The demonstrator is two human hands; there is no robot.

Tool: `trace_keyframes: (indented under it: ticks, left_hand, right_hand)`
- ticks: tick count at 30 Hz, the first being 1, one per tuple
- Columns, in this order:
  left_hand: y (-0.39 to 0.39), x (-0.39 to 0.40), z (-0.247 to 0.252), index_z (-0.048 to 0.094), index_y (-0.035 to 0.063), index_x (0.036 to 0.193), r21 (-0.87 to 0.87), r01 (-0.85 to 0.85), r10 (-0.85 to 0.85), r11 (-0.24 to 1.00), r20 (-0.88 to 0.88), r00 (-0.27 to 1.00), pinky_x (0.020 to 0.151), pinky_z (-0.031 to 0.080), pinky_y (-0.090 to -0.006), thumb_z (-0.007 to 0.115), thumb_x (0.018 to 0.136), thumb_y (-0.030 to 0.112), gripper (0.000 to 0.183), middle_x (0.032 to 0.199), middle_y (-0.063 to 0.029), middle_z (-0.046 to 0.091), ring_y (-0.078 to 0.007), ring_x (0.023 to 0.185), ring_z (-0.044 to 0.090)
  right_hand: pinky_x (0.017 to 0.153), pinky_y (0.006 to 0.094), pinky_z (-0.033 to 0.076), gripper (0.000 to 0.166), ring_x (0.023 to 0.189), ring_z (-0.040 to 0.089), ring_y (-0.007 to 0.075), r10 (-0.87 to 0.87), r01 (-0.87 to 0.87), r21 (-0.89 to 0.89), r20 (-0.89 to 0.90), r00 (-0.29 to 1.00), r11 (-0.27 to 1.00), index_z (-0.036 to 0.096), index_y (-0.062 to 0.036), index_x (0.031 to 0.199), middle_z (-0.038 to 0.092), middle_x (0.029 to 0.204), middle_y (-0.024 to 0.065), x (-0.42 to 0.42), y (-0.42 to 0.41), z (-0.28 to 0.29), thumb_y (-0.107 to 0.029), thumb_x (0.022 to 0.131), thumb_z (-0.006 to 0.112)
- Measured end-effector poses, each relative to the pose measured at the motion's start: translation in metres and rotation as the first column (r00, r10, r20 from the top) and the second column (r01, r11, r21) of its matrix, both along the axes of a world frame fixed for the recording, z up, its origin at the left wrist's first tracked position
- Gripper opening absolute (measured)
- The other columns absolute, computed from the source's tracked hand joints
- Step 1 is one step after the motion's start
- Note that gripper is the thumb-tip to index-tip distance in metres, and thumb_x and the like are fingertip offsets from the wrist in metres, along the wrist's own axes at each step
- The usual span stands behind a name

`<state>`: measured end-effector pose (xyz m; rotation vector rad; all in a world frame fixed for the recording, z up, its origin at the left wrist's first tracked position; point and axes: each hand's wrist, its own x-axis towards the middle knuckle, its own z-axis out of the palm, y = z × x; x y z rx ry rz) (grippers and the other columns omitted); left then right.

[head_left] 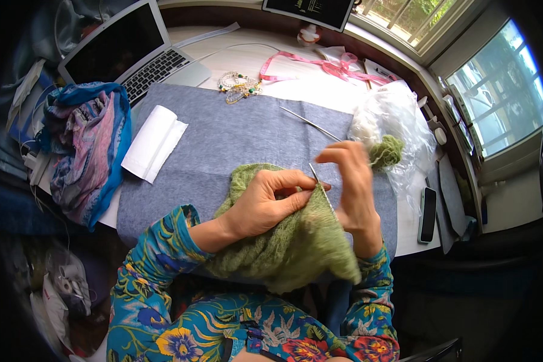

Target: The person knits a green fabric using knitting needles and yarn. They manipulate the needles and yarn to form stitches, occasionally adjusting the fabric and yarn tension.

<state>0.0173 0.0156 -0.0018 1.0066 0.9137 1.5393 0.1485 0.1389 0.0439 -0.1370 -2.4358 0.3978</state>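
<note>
A piece of green knitted fabric (294,244) hangs between my hands at the mat's front edge. My left hand (267,203) pinches its upper corner between thumb and fingers. A metal knitting needle (314,173) pokes up past those fingertips, and its shaft runs down along the fabric's right edge. My right hand (356,190), blurred, is raised at that edge with bent fingers apart; its grip on needle or fabric is unclear. A second knitting needle (310,123) points up-left from behind my right fingers. Beyond that hand sits a ball of green yarn (387,151).
A clear plastic bag (398,113) lies beneath the yarn. White folded paper (155,142) rests on the grey felt mat (208,122). Around it are a scarf (88,149), a laptop (156,68), bead strings (240,86), a pink tape measure (330,68) and a phone (427,215).
</note>
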Motion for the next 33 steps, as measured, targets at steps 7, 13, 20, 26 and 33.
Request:
trace_keyframes:
  ticks: [7,13,20,26,33]
  left_hand:
    - [0.002,-0.005,0.005,0.062,-0.0017,0.105,-0.064,-0.017,0.020,0.998,0.047,0.999,0.081,0.049,-0.0240,0.056,0.090,0.003,0.017,0.097,-0.0060,0.065,-0.0098,0.091,0.060]
    - [0.001,-0.018,0.009,0.062,0.0003,0.102,-0.046,-0.016,0.026,0.999,0.212,0.977,0.076,0.051,-0.0233,0.057,0.091,0.009,0.015,0.093,-0.0065,0.066,-0.0100,0.084,0.062]
    - [-0.002,-0.011,0.010,0.061,-0.0006,0.101,-0.015,0.026,-0.025,1.000,0.097,0.995,0.080,0.048,-0.0241,0.059,0.090,0.008,0.014,0.095,-0.0048,0.065,-0.0087,0.087,0.059]
    - [-0.006,0.005,0.008,0.064,-0.0018,0.101,0.050,0.054,-0.057,0.997,0.055,0.997,0.068,0.046,-0.0179,0.059,0.090,0.006,0.014,0.086,0.0009,0.062,-0.0031,0.077,0.056]
    - [-0.006,0.007,0.002,0.065,-0.0016,0.096,0.183,-0.058,0.093,0.981,-0.189,0.977,0.055,0.037,-0.0211,0.058,0.086,0.002,0.013,0.078,0.0023,0.057,-0.0023,0.065,0.045]
  right_hand:
    - [0.068,0.0329,0.035,0.047,0.071,0.047,0.0215,-0.037,0.063,0.121,-0.207,0.978,0.991,0.071,-0.0107,0.089,0.053,0.080,0.0039,0.015,-0.002,0.000,-0.044,0.056,0.071]
    - [0.067,0.0307,0.034,0.031,0.070,0.045,0.0162,-0.063,0.101,0.140,-0.252,0.966,0.985,0.073,-0.0141,0.081,0.052,0.074,-0.0024,0.017,-0.009,-0.004,-0.030,0.055,0.069]
    - [0.071,0.0324,0.037,0.028,0.075,0.049,0.0197,-0.084,0.153,0.242,-0.273,0.958,0.958,0.069,-0.0103,0.085,0.055,0.081,0.0013,0.017,-0.010,-0.005,-0.029,0.063,0.068]
    - [0.078,0.0399,0.041,0.078,0.086,0.052,0.0308,0.165,-0.141,0.216,-0.097,0.981,0.966,0.058,-0.0034,0.104,0.055,0.099,0.0130,0.013,-0.004,-0.006,-0.073,0.079,0.032]
    - [0.076,0.0404,0.040,0.063,0.085,0.051,0.0318,0.166,-0.161,0.117,-0.036,0.985,0.980,0.054,-0.0032,0.098,0.054,0.099,0.0139,0.006,0.001,-0.009,-0.059,0.070,0.052]
